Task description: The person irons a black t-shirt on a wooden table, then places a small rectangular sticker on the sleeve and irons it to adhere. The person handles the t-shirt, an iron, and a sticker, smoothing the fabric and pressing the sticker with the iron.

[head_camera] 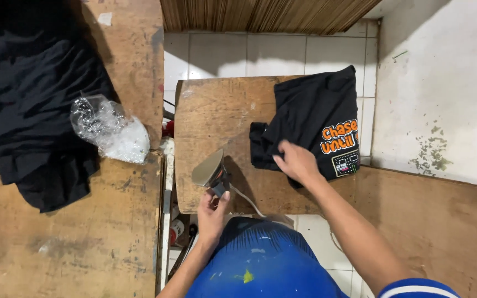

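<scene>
A person in a blue garment stands over a small worn wooden board (216,116) set between two larger plywood tables. The left hand (212,212), at about six o'clock of the board, is closed around the dark handle of a grey metal clothes iron (210,170), which is tipped up so its soleplate faces away from the wood. The right hand (297,161), at about four o'clock, lies flat with fingers spread on a folded black T-shirt with an orange and white print (310,124), pressing on it rather than gripping. The shirt covers the board's right half and hangs past its right edge.

The risks, as I judge them: the soleplate sits near the right hand's fingers, so a careless sweep could burn them (whether the iron is hot cannot be told). The print could scorch or smear if the plate passes straight over it. The overhanging cloth might slide off the board if the pressing hand lifts. A pale cord (249,203) trails from the iron toward the person's body and could snag.

At nine o'clock, on the left plywood table (73,243), lies a heap of black cloth (28,105) with a crumpled clear plastic bag (111,129) against it, both well apart from the iron. Between that table and the board a narrow gap shows clutter I cannot make out. White floor tiles (271,55) show beyond.
</scene>
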